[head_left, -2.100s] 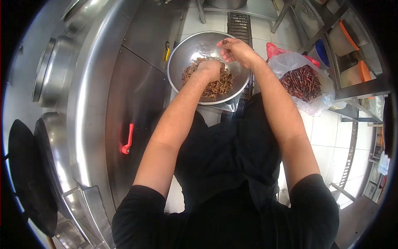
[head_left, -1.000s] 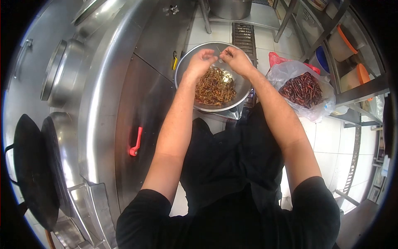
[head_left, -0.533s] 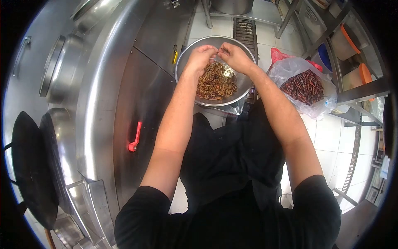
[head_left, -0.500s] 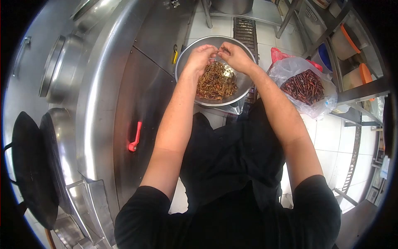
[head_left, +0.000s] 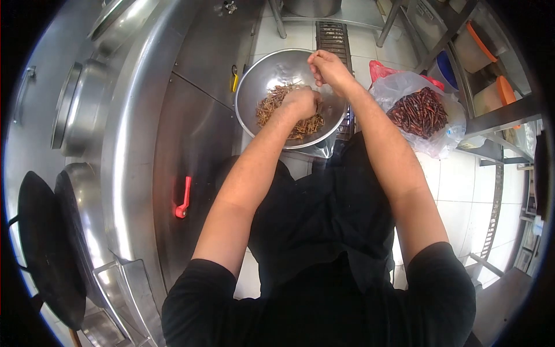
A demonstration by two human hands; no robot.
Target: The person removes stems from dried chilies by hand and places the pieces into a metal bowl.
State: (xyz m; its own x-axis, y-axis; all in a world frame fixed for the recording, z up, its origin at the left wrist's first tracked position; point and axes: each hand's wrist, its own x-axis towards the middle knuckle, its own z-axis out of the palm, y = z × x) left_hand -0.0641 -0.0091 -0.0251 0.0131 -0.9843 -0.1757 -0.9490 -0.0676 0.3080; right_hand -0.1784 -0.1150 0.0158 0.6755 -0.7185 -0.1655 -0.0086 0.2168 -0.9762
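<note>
The stems (head_left: pixel 280 107), a brown heap, lie in the steel bowl (head_left: pixel 260 72) on the floor ahead of the person. The left hand (head_left: pixel 300 103) rests curled on the heap; what its fingers hold I cannot tell. The right hand (head_left: pixel 326 66) hangs over the bowl's far rim, fingers pinched narrow on something small. Right of the bowl sits a clear bag (head_left: pixel 399 87) of red chilies (head_left: pixel 419 113). A steel cooker (head_left: pixel 144 115) with a red handle (head_left: pixel 183 198) stands left.

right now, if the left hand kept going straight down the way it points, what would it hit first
Probably the pile of dried chilli stems in the steel bowl: the left hand hangs curled, knuckles down, just over it. Depth is unclear.
</note>
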